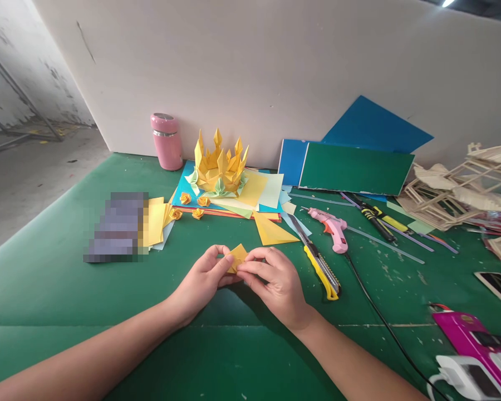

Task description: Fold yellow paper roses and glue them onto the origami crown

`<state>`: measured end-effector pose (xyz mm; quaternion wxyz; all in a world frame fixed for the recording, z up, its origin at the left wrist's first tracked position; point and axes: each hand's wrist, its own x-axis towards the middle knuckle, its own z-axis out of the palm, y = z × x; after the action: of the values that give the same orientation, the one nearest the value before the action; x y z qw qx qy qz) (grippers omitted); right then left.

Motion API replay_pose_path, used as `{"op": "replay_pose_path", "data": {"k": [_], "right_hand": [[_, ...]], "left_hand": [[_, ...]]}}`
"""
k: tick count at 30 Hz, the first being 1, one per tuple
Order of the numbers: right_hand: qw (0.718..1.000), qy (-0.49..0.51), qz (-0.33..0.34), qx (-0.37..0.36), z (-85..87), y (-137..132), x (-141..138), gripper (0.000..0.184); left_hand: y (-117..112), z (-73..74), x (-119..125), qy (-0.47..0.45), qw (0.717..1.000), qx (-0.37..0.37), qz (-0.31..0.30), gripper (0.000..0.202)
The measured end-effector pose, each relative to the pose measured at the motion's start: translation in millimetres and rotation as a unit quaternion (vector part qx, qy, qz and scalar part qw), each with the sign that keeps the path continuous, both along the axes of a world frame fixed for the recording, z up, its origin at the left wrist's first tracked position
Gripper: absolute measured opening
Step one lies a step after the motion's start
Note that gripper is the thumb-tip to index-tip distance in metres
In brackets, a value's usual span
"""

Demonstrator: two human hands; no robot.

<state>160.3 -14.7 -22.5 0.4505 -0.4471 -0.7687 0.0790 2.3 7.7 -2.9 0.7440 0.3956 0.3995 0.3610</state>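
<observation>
- Well, the small folded yellow paper [239, 254] is up between both hands, just above the green desk [67, 301] and in front of the paper stack [182, 189].
- The left hand [202, 274] has its grip closed on the paper's left side — thumb on top, fingers behind.
- The right hand [278, 281] pinches the same paper from the right, its thumb and fingertips meeting at the lower edge.
- Just beyond the hands lies a yellow paper triangle [273, 232], flat on the desk.
- A yellow paper crown [221, 174] with pale green leaves at its base stands on the stack; small paper roses [197, 213] sit near it.
- To the right, a yellow cutter [322, 270] lies near a pink glue gun [334, 227] — its black cord [373, 302] trails towards the lower right.
</observation>
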Motion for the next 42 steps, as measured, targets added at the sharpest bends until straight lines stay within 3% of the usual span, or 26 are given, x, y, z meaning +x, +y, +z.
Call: {"op": "replay_pose_path", "data": {"k": [9, 30, 36, 42], "right_hand": [[0.999, 0.026, -0.016, -0.032, 0.5, 0.5, -3.0, 0.015], [0.999, 0.001, -0.028, 0.022, -5.4, 1.2, -2.8, 0.017], [0.994, 0.091, -0.033, -0.052, -5.4, -0.9, -6.4, 0.007], [0.961, 0.202, -0.028, -0.186, -4.4, 2.0, -5.4, 0.014]], "left_hand": [[-2.2, -1.0, 2.5, -0.009, 1.0, 0.003, -0.003, 0.041], [-6.6, -5.5, 3.2, -0.02, 0.999, 0.008, -0.027, 0.042], [-5.2, -3.9, 3.9, -0.04, 0.999, 0.001, -0.013, 0.044], [-1.0, -8.6, 0.7, -0.004, 0.999, 0.033, -0.021, 0.046]]}}
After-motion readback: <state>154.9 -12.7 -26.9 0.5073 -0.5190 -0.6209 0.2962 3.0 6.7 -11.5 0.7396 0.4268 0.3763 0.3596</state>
